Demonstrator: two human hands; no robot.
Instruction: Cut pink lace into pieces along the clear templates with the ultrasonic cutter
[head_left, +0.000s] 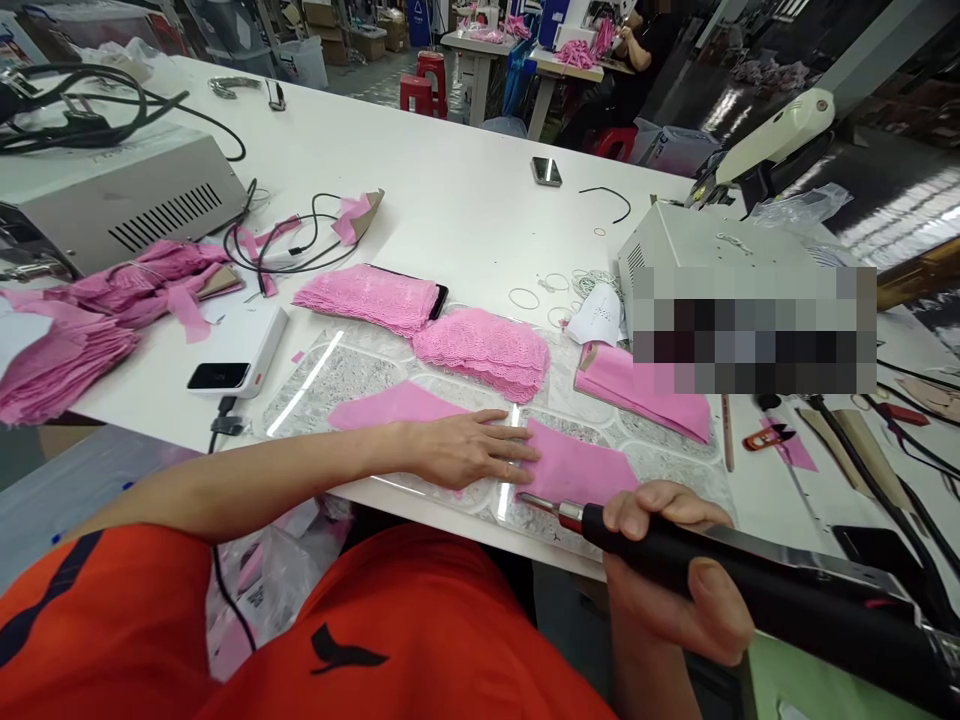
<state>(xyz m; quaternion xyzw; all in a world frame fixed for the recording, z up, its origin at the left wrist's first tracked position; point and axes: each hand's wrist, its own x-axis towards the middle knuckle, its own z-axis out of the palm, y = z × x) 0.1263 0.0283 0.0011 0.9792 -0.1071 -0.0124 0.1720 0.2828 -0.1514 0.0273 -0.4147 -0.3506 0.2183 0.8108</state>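
My left hand (pixel 469 447) lies flat with fingers stretched out, pressing a strip of pink fabric (pixel 577 467) onto a glass plate (pixel 330 375) at the table's near edge. My right hand (pixel 675 580) is wrapped round the black handle of a cutting tool (pixel 757 580), whose metal tip (pixel 544 504) rests on the pink strip just below my left fingertips. Two piles of pink lace (pixel 480 345) lie on the far side of the plate.
A folded pink stack (pixel 645 390) lies right of the plate. A white power bank (pixel 240 355), a grey machine box (pixel 120 200), cables and heaps of pink trim (pixel 67 340) fill the left. A second box (pixel 697 250), rubber bands, pens and clippers (pixel 769 437) lie right. Another person sits far back.
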